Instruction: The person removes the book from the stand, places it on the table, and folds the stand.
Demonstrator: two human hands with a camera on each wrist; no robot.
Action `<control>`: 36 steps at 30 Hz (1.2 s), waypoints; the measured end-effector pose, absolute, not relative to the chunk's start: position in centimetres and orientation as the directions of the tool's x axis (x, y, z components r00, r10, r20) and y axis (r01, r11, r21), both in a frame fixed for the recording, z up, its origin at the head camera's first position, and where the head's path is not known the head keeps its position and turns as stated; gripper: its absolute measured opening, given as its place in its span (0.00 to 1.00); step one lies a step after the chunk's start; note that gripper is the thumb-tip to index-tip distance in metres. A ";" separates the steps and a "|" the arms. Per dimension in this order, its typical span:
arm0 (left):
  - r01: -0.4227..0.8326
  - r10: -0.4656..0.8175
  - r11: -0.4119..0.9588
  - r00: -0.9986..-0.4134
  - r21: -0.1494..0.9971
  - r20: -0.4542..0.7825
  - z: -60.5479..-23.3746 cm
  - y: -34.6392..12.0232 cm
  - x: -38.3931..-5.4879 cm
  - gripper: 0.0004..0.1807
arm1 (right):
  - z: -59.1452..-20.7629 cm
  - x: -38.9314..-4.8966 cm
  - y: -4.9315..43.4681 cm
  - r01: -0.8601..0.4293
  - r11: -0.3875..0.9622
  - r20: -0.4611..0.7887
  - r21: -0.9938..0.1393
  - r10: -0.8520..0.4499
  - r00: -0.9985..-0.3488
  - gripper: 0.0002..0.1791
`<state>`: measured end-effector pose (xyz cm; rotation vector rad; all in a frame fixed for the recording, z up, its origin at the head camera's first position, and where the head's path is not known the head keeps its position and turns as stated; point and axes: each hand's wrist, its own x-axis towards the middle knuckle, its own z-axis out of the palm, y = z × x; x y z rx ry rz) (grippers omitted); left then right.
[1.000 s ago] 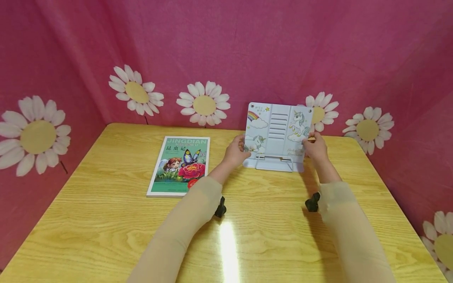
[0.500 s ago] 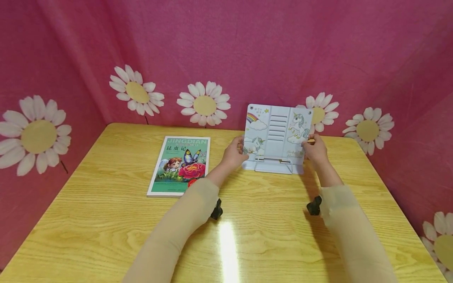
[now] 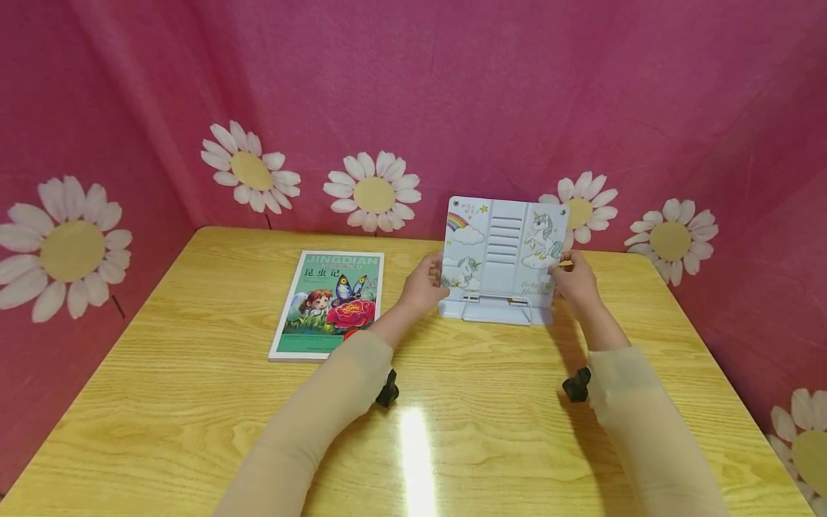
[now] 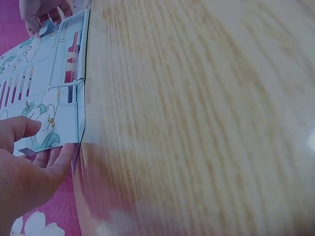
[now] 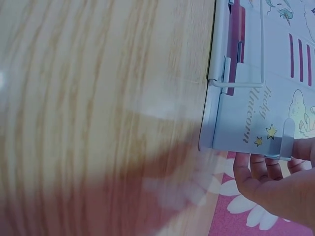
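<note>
A pale book stand [image 3: 506, 248] printed with unicorns, clouds and a rainbow stands upright on the table, its panel leaning back. It has a row of slots down the middle and a wire rest [image 5: 238, 84] along its foot. My left hand [image 3: 423, 283] grips the stand's left edge, thumb in front and fingers behind, as the left wrist view shows. At the opposite edge my right hand [image 3: 575, 278] holds on, fingers behind the panel beside a small metal clip [image 5: 288, 139].
A book [image 3: 329, 305] with a green cover, a butterfly and a girl lies flat to the left of the stand. The wooden table [image 3: 491, 431] meets a pink curtain [image 3: 413, 86] with daisies at its back and sides. A bright light reflection crosses the front.
Both hands and the book stand have shifted slightly toward me and a little left. The grip of each hand stays on its edge. The book has not moved.
</note>
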<state>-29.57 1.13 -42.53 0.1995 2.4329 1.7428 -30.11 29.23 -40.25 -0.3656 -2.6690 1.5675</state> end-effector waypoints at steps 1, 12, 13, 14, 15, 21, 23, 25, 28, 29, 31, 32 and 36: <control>0.027 0.191 0.322 -0.981 0.946 -0.037 -42.5 1.1 -29.5 0.33 | -40.3 -30.1 29.2 0.185 0.468 -0.095 -0.864 0.209 -0.973 0.18; 0.047 0.187 0.346 -0.982 0.937 -0.019 -42.7 0.5 -28.9 0.31 | -40.5 -29.7 29.0 0.174 0.473 -0.096 -0.863 0.184 -0.978 0.19; 0.049 0.190 0.348 -0.982 0.936 -0.019 -42.7 0.4 -28.8 0.30 | -40.5 -29.7 29.0 0.174 0.473 -0.097 -0.863 0.182 -0.978 0.19; 0.052 0.192 0.352 -0.981 0.935 -0.017 -42.7 0.3 -28.8 0.30 | -40.5 -29.6 29.0 0.173 0.476 -0.097 -0.863 0.180 -0.979 0.19; 0.056 0.193 0.356 -0.981 0.933 -0.015 -42.7 0.3 -28.7 0.30 | -40.5 -29.6 29.0 0.172 0.479 -0.097 -0.861 0.176 -0.980 0.19; 0.069 0.203 0.369 -0.979 0.927 -0.008 -42.6 -0.2 -28.4 0.27 | -40.4 -29.3 28.9 0.165 0.483 -0.097 -0.860 0.161 -0.982 0.20; 0.071 0.207 0.369 -0.978 0.927 -0.008 -42.6 -0.3 -28.2 0.26 | -40.4 -29.2 28.8 0.164 0.473 -0.101 -0.866 0.156 -0.983 0.20; 0.071 0.210 0.365 -0.978 0.928 -0.008 -42.6 -0.4 -28.0 0.26 | -40.4 -29.1 28.8 0.163 0.465 -0.104 -0.870 0.149 -0.983 0.21; 0.073 0.212 0.362 -0.977 0.929 -0.006 -42.7 -0.5 -27.8 0.26 | -40.3 -28.9 28.7 0.156 0.465 -0.105 -0.871 0.134 -0.985 0.21; 0.075 0.212 0.363 -0.977 0.929 -0.005 -42.7 -0.6 -27.7 0.25 | -40.3 -28.9 28.7 0.153 0.468 -0.105 -0.870 0.128 -0.986 0.21; 0.077 0.216 0.370 -0.976 0.926 -0.005 -42.7 -0.6 -27.6 0.25 | -40.2 -28.8 28.7 0.150 0.470 -0.104 -0.870 0.121 -0.987 0.21; 0.076 0.218 0.373 -0.976 0.925 -0.007 -42.7 -0.7 -27.6 0.25 | -40.2 -28.8 28.7 0.150 0.471 -0.107 -0.869 0.118 -0.987 0.21; 0.074 0.227 0.385 -0.974 0.920 -0.017 -42.7 -0.9 -27.3 0.24 | -40.3 -28.9 28.7 0.164 0.464 -0.124 -0.871 0.115 -0.986 0.20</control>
